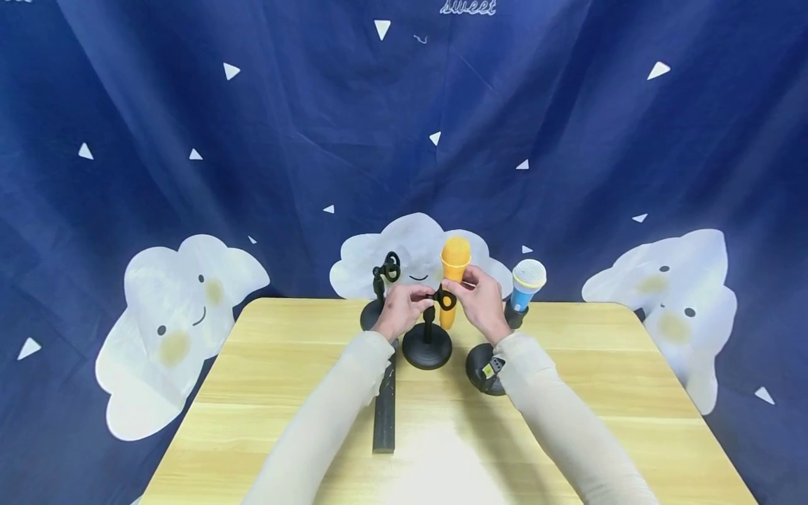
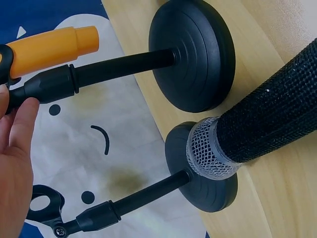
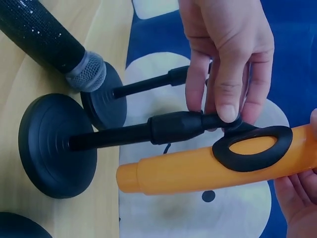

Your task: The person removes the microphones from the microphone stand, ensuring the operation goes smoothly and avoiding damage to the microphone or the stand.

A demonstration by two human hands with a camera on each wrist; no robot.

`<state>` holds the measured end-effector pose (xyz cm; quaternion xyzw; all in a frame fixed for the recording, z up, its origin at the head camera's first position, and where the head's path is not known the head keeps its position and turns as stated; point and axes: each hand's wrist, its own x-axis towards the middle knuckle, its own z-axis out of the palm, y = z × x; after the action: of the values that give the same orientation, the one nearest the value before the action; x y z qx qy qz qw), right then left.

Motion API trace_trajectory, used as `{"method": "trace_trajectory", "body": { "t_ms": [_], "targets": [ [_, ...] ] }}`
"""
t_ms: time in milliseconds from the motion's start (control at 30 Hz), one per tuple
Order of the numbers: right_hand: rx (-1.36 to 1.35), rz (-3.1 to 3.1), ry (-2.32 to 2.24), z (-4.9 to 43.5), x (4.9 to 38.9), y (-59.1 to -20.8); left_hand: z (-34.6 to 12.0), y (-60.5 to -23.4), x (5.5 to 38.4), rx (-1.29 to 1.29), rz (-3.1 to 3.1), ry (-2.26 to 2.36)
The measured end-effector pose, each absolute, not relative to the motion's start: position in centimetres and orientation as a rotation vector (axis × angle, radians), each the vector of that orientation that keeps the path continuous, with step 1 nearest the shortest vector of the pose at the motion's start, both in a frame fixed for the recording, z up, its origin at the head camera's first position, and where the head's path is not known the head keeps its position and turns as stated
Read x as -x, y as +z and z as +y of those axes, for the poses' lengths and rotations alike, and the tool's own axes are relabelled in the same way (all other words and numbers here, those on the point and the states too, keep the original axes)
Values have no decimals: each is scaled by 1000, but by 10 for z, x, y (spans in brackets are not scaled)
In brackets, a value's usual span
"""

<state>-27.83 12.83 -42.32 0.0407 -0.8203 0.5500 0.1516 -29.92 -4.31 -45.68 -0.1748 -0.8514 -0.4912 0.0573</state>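
An orange microphone (image 1: pixel 456 254) stands nearly upright through the ring clip (image 3: pixel 223 156) of the middle black microphone stand (image 1: pixel 427 347). With fingers and thumb, my right hand (image 1: pixel 482 301) grips its upper part, just below the head. My left hand (image 1: pixel 404 306) pinches the stand's joint beneath the clip, thumb on top, as the right wrist view shows. The microphone's lower end sticks out past the ring, beside the stand's pole (image 3: pixel 109 137). The stand's round base rests on the wooden table (image 1: pixel 284 393).
Behind my left hand is another black stand (image 1: pixel 371 315) with a ring clip (image 1: pixel 393 266). A black glittery microphone (image 1: pixel 384 421) lies on the table under my left forearm. Right of my right hand, a blue microphone (image 1: pixel 521 298) with a white head leans in a third stand (image 1: pixel 482 382).
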Motion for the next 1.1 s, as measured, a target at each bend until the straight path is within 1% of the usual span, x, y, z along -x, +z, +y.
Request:
{"method": "trace_trajectory", "body": {
  "t_ms": [467, 1100],
  "targets": [
    [-126, -2376, 1595, 129, 282, -420, -38, -456, 304, 460, -2641, -1486],
    [-171, -2393, 1592, 131, 289, -415, -36, -457, 309, 442, -2620, -1524]
  ]
}}
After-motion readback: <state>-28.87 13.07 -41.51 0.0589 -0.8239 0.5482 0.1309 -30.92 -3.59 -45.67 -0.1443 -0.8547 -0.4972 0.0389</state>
